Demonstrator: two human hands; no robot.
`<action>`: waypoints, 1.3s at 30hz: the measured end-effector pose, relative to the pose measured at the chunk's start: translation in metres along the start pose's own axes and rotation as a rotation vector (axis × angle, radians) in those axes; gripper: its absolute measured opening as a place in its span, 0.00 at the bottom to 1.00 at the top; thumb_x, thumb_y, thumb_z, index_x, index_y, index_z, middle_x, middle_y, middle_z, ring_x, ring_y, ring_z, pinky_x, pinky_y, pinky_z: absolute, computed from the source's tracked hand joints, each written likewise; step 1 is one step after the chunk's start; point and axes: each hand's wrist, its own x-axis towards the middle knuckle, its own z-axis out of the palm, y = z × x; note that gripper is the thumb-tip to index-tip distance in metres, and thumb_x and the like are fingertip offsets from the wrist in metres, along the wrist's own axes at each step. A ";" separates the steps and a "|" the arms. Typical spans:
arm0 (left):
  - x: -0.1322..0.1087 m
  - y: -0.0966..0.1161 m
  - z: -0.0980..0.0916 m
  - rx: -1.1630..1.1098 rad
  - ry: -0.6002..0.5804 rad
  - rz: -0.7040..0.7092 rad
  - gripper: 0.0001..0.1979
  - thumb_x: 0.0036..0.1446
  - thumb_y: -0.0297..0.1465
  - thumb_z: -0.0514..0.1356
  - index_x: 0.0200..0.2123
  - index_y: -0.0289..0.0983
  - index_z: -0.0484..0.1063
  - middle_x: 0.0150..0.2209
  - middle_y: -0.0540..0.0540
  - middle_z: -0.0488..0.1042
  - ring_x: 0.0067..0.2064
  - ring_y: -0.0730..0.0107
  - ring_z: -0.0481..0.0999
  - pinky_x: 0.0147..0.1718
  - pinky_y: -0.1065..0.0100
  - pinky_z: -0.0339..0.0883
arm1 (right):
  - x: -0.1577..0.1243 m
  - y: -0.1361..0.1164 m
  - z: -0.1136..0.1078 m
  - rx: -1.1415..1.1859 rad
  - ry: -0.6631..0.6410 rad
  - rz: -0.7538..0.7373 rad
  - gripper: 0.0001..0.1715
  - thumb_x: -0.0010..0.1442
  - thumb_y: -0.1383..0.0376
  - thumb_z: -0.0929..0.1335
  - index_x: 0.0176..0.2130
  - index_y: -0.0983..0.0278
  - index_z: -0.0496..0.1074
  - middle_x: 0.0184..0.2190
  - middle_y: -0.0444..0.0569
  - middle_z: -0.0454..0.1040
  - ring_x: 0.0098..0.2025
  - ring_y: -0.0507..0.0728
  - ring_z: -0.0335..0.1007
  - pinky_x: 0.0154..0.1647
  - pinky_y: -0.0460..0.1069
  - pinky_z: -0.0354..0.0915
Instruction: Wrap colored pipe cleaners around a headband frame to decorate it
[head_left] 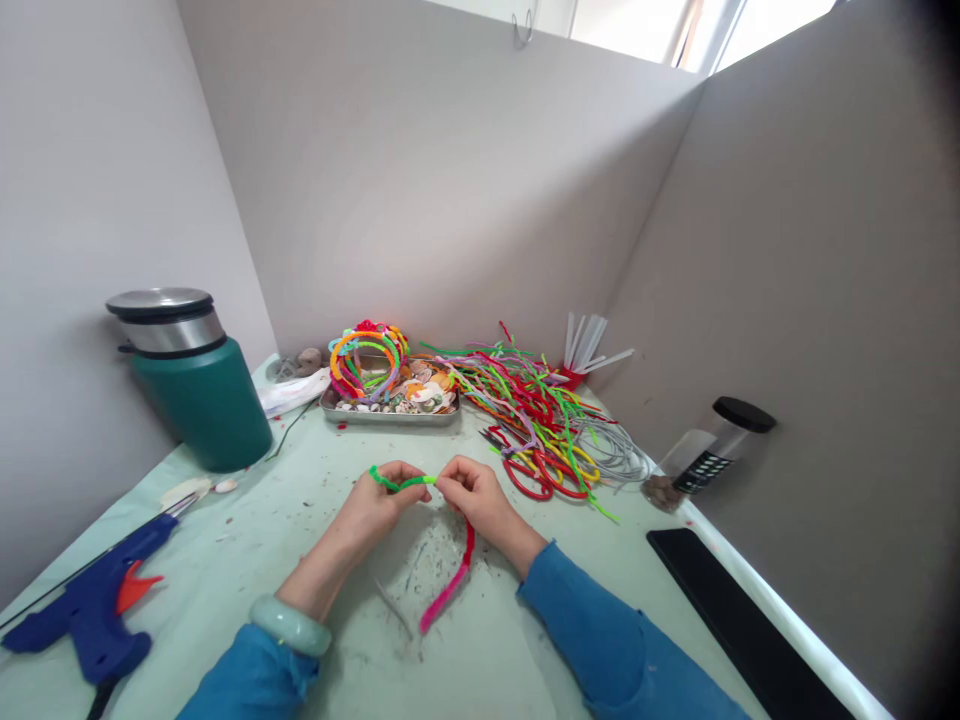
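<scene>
My left hand (379,503) and my right hand (474,495) meet over the middle of the pale green table (300,520). Both are closed in a pinch on a green pipe cleaner (401,482) stretched between them. A red pipe cleaner (469,545) hangs down from my right hand and joins a pink one (444,600) that rests on the table. A pale bangle (289,625) sits on my left wrist. Both sleeves are blue.
A heap of coloured pipe cleaners (536,415) and red scissors (541,478) lie at the back right. A metal tray (390,405) holds shells and wrapped hoops. A green jug (196,385) stands left. A blue glue gun (97,610) lies near left. Black phone (731,620), jar (709,455) right.
</scene>
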 end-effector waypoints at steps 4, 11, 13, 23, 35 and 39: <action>0.004 -0.007 0.000 0.047 0.044 0.024 0.09 0.43 0.35 0.59 0.26 0.35 0.70 0.24 0.49 0.74 0.18 0.80 0.60 0.17 0.75 0.48 | -0.001 0.000 0.001 0.007 0.000 -0.003 0.09 0.52 0.62 0.65 0.25 0.65 0.64 0.15 0.37 0.58 0.18 0.46 0.50 0.18 0.42 0.48; 0.005 -0.006 -0.001 0.019 0.007 0.008 0.11 0.41 0.35 0.61 0.28 0.34 0.71 0.23 0.49 0.74 0.15 0.82 0.56 0.15 0.75 0.44 | 0.000 0.002 0.000 0.013 0.005 -0.013 0.08 0.52 0.63 0.65 0.25 0.65 0.64 0.15 0.37 0.58 0.18 0.46 0.50 0.18 0.42 0.48; 0.004 -0.004 -0.001 0.004 -0.011 0.002 0.12 0.42 0.36 0.61 0.29 0.34 0.71 0.25 0.49 0.74 0.15 0.83 0.54 0.15 0.75 0.45 | 0.001 0.002 0.000 0.004 0.009 -0.017 0.08 0.52 0.63 0.65 0.25 0.65 0.64 0.15 0.38 0.59 0.18 0.46 0.51 0.18 0.42 0.48; 0.007 -0.011 -0.001 0.083 0.003 0.052 0.11 0.46 0.37 0.58 0.29 0.34 0.70 0.24 0.49 0.74 0.17 0.80 0.58 0.17 0.75 0.47 | 0.000 0.002 0.000 0.003 0.000 -0.019 0.08 0.52 0.63 0.65 0.26 0.66 0.64 0.15 0.38 0.58 0.18 0.46 0.51 0.18 0.42 0.48; 0.012 -0.019 0.000 0.168 0.045 0.076 0.14 0.44 0.38 0.59 0.31 0.34 0.73 0.23 0.50 0.73 0.22 0.75 0.65 0.22 0.74 0.56 | 0.003 0.007 0.001 -0.034 0.037 -0.016 0.10 0.52 0.61 0.65 0.25 0.65 0.64 0.16 0.37 0.59 0.18 0.46 0.51 0.17 0.42 0.48; 0.012 -0.017 -0.003 0.057 0.023 -0.034 0.21 0.45 0.44 0.58 0.35 0.32 0.71 0.14 0.56 0.64 0.13 0.80 0.54 0.13 0.74 0.48 | 0.005 0.009 -0.003 -0.026 0.099 0.024 0.11 0.53 0.61 0.65 0.25 0.65 0.62 0.14 0.37 0.58 0.17 0.46 0.50 0.16 0.42 0.48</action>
